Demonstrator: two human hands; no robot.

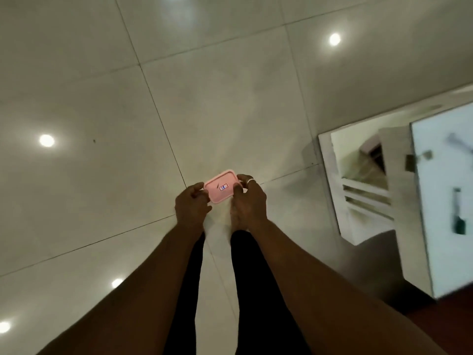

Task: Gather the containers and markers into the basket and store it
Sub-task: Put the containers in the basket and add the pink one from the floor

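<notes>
Two hands pinch pink lidded container [221, 186] at short ends: left hand [192, 206], right hand [249, 201], held over tiled floor [102, 98]. No basket in view. My advice: keep it level, lid up, thumbs on rim, carry to basket.

Seen from above, both arms reach down over a glossy tiled floor [102, 103] that mirrors several round ceiling lights. The left hand [192, 204] and right hand [249, 198] hold a small pink container [220, 186] between them, fingers curled on its short ends; a small label sits on its lid. A ring [250, 180] shows on a finger of the right hand. Dark trouser legs stand below the arms. At right, a white door [440, 201] stands blurred beside a white frame.
</notes>
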